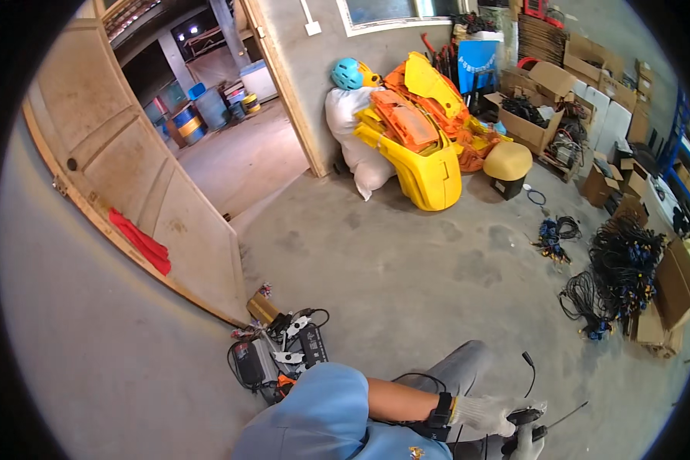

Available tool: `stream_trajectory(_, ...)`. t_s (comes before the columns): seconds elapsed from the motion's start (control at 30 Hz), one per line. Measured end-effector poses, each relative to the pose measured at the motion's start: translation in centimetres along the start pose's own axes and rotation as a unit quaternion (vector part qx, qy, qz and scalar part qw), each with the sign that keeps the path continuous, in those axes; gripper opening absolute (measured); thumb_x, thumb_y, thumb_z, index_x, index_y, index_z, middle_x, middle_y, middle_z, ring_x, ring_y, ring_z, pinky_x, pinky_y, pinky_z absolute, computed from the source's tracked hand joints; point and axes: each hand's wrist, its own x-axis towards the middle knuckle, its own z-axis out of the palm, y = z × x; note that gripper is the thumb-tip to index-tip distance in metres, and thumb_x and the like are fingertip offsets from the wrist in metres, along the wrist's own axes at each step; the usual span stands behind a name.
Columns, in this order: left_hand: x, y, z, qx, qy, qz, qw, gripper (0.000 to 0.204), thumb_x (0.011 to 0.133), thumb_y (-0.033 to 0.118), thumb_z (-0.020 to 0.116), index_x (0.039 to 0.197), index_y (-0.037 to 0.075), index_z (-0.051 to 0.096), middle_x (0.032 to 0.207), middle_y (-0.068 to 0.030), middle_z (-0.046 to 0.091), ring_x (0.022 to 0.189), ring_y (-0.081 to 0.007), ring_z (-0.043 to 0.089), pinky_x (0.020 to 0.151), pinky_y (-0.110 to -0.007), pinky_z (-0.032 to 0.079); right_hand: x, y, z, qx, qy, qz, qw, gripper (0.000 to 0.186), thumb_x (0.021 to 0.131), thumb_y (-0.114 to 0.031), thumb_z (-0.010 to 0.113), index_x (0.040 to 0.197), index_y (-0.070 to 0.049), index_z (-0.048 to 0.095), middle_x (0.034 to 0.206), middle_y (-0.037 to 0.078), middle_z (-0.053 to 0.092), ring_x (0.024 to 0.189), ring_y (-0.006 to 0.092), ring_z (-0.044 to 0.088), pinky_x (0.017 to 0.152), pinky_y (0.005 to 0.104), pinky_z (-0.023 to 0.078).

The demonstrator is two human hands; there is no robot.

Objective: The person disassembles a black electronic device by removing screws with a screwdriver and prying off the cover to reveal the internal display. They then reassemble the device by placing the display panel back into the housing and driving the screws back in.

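Observation:
My left hand (484, 414) wears a white knit glove, with a black band round the wrist, and is closed on a small dark part (524, 416) whose kind I cannot make out. Just below it, at the lower edge, shows my right hand (526, 446), also gloved and partly cut off. Its fingers close round the black handle of a screwdriver (563, 417), whose thin shaft points up and right. A black cable with a plug (530, 366) rises beside the hands. Other dark cables run across my grey-trousered leg (464, 368).
On the floor at my left lie black chargers or power boxes (313, 346) with cables. To the right are a black cable heap (625, 257) and cardboard boxes (667, 307). Farther off stand yellow and orange plastic shells (429, 172), a white sack (353, 138) and an open door (123, 146).

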Motion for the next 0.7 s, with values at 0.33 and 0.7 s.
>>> stream_trajectory(0.33, 0.3, -0.3, -1.2, 0.137, 0.079, 0.206, 0.966, 0.036, 0.105, 0.011, 0.057, 0.140, 0.008, 0.058, 0.113, -0.0157, 0.068, 0.114, -0.0264, 0.069, 0.103, -0.032, 0.053, 0.9, 0.5, 0.1, -0.006, 0.035, 0.048, 0.998, 0.020, 0.099, -0.018, 0.074, 0.091, -0.003, 0.064, 0.078, 0.001, 0.065, 0.065, 0.0076, 0.054, 0.058, 0.0263, 0.044)
stream_trajectory(0.7, -1.8, -1.8, -5.8, -0.280, 0.194, -0.139, 0.930, 0.062, 0.101, 0.005, 0.061, 0.160, 0.006, 0.042, 0.111, -0.0108, 0.068, 0.097, -0.0212, 0.071, 0.092, -0.038, 0.058, 9.1, 15.5, -4.3, 0.226, 0.127, 0.198, 0.945, 0.020, 0.093, -0.020, 0.075, 0.089, -0.001, 0.068, 0.077, 0.005, 0.066, 0.063, 0.0166, 0.065, 0.059, 0.0318, 0.054)
